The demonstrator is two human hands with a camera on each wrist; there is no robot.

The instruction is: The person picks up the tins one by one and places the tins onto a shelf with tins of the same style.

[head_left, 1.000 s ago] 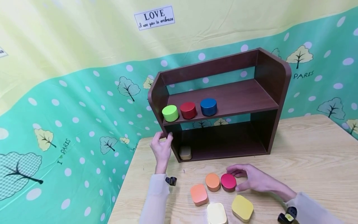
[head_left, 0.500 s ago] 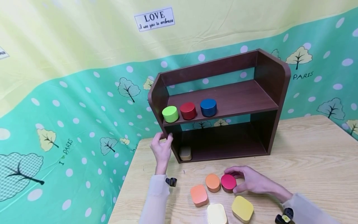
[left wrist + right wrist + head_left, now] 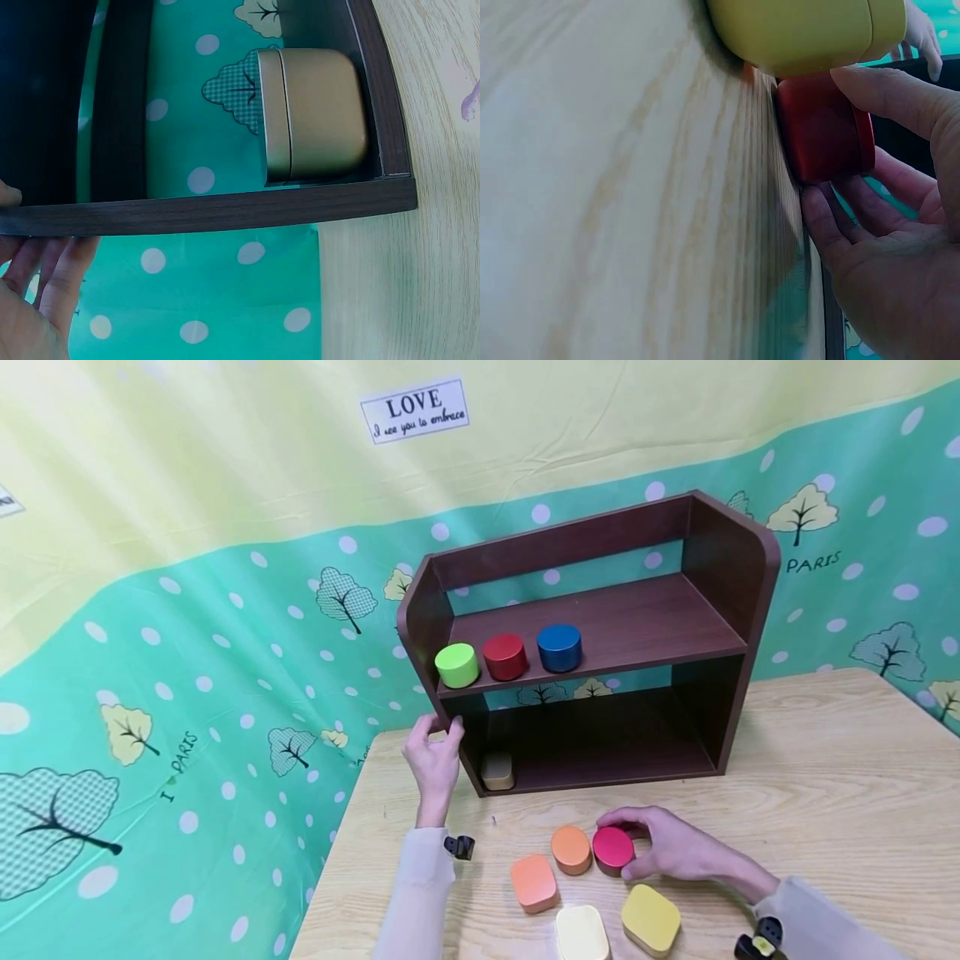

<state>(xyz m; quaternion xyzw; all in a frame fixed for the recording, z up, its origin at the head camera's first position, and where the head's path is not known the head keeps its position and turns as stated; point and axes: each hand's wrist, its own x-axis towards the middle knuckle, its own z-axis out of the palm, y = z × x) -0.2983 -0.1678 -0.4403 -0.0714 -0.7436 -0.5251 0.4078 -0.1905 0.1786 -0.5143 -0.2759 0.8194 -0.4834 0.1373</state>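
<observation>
Magenta round tin on the pale wooden tabletop, gripped by the right hand: fingers curled over its far side, thumb against its near side. Just left of those fingers, touching the tin, an orange round tin; nearer than the fingers, a yellow rounded tin, a cream tin and an orange rounded tin. Beyond them, a dark brown shelf unit. Left hand on the unit's left side panel, fingers laid nearly straight along its outside, thumb over the front edge. Just right of that hand, a tan tin on the bottom board; above it, green, red and blue round tins on the upper shelf.
</observation>
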